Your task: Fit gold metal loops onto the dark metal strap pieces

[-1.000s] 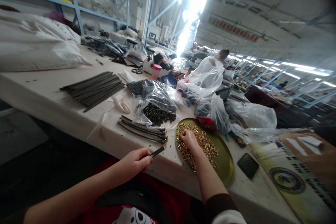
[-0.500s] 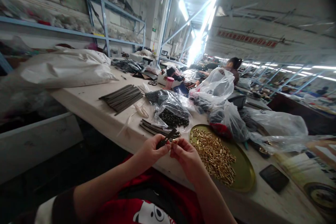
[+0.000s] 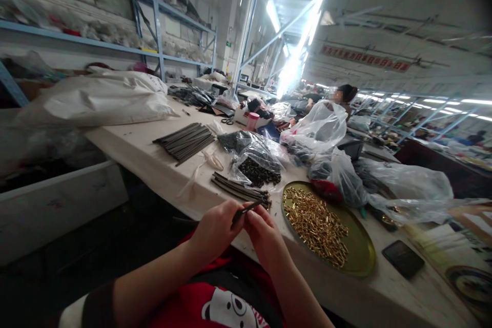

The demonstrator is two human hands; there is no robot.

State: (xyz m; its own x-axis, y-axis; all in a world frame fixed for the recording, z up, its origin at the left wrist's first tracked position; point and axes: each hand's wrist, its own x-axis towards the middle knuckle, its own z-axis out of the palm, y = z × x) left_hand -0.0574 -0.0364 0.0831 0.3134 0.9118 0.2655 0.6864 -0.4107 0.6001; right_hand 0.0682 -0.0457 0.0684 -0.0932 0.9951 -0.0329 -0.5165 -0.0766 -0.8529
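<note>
A dark narrow strap (image 3: 248, 208) is pinched in my left hand (image 3: 220, 229), near the front edge of the table. My right hand (image 3: 264, 236) meets it from the other side, its fingers closed at the strap's end. Whether a small gold piece sits between those fingertips is hidden. Just beyond my hands lies a bundle of dark straps (image 3: 236, 188) with small pieces at their right ends. To the right of my right hand is a round gold-coloured tray (image 3: 359, 251) bearing a heap of small gold metal buckles (image 3: 317, 225).
Farther left lie more flat dark straps (image 3: 184, 142). A clear bag of small black pieces (image 3: 259, 171) rests behind the bundle. A dark phone-like slab (image 3: 403, 259) is right of the tray. Plastic bags (image 3: 338, 177) crowd the back; another person (image 3: 344, 97) is beyond.
My hands have drawn closer together and turned, and the strap has tilted flatter. The gold piece seen at my right fingertips before is now hidden. The view has shifted slightly.
</note>
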